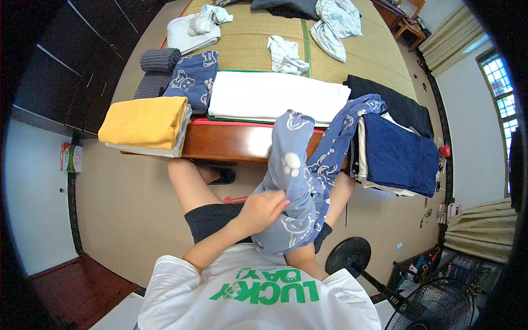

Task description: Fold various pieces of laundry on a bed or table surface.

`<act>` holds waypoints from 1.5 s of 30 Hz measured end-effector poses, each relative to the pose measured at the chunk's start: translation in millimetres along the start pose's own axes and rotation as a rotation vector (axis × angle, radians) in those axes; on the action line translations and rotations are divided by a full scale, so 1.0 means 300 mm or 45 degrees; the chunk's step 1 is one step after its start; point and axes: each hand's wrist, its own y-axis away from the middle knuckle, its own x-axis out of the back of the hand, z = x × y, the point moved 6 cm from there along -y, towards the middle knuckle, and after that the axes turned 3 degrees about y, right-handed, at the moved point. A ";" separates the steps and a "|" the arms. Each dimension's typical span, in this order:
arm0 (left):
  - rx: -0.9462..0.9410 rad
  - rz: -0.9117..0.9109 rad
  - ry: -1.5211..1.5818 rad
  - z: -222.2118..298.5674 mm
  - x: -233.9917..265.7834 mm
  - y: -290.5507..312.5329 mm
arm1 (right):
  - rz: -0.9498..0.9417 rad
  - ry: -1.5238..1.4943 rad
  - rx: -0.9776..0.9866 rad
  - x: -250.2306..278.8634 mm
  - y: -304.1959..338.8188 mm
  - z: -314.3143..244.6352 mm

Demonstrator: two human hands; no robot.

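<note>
Pinching blue bear-print pyjama trousers [301, 192] over the lap, I have the left hand [267, 208] closed on the fabric; right hand hidden beneath, grip can't be told. Yellow cloth [144, 122], white cloth [278, 93] and navy clothes [399, 151] lie folded along the bed edge [228, 142]: I judge folding well along, these trousers and a crumpled white garment [287, 56] left. Dark floor bin [394, 275], right: contents too small to name.

We see a round black wire-caged fan [438, 306], 2 pleated beige curtains [459, 37] and a brown wooden chair [410, 27].
</note>
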 end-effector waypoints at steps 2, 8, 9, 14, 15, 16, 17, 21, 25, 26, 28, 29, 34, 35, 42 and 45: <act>-0.004 -0.176 0.183 0.009 -0.060 0.044 | -0.012 0.031 -0.013 -0.002 0.003 0.006; 0.144 -0.410 0.434 0.094 -0.014 0.130 | -0.002 -0.074 -0.135 0.023 0.030 0.009; -0.046 -0.457 0.693 0.139 0.006 0.150 | 0.004 -0.123 -0.167 0.024 0.031 0.014; -0.238 -1.086 0.836 0.290 -0.062 0.261 | 0.026 -0.366 -0.301 0.023 0.033 0.019; -0.245 -0.898 0.456 0.231 -0.116 0.277 | 0.032 -0.414 -0.326 0.023 0.030 0.021; -0.252 -0.701 0.092 0.167 -0.152 0.280 | 0.038 -0.454 -0.360 0.026 0.029 0.026; -0.116 -0.778 -0.001 0.109 -0.181 0.274 | 0.046 -0.503 -0.389 0.025 0.030 0.031; -0.090 -0.537 -0.006 0.083 -0.142 0.240 | 0.014 0.037 -0.083 0.028 0.003 0.006; -0.171 -0.378 0.126 0.041 -0.137 0.207 | -0.037 0.205 -0.033 0.057 -0.007 -0.029; -0.282 -0.309 0.138 0.047 -0.129 0.204 | 0.146 0.237 0.023 0.076 -0.008 -0.034; -0.238 -0.357 0.244 0.008 -0.151 0.204 | 0.179 0.188 0.013 0.107 -0.098 -0.029; -0.195 -0.417 0.359 -0.001 -0.167 0.200 | 0.209 0.140 -0.011 0.175 -0.258 -0.039; -0.289 -0.255 0.167 0.012 -0.143 0.223 | 0.316 -0.134 -0.080 0.197 -0.192 -0.034; -0.271 -0.287 0.179 0.011 -0.149 0.230 | 0.339 -0.190 -0.096 0.170 -0.090 -0.024; -0.093 -0.259 0.149 -0.007 -0.162 0.247 | 0.468 -0.593 -0.211 0.217 -0.079 -0.029; 0.171 -0.286 0.264 -0.124 -0.163 0.229 | 0.539 -0.770 -0.272 0.319 -0.328 -0.050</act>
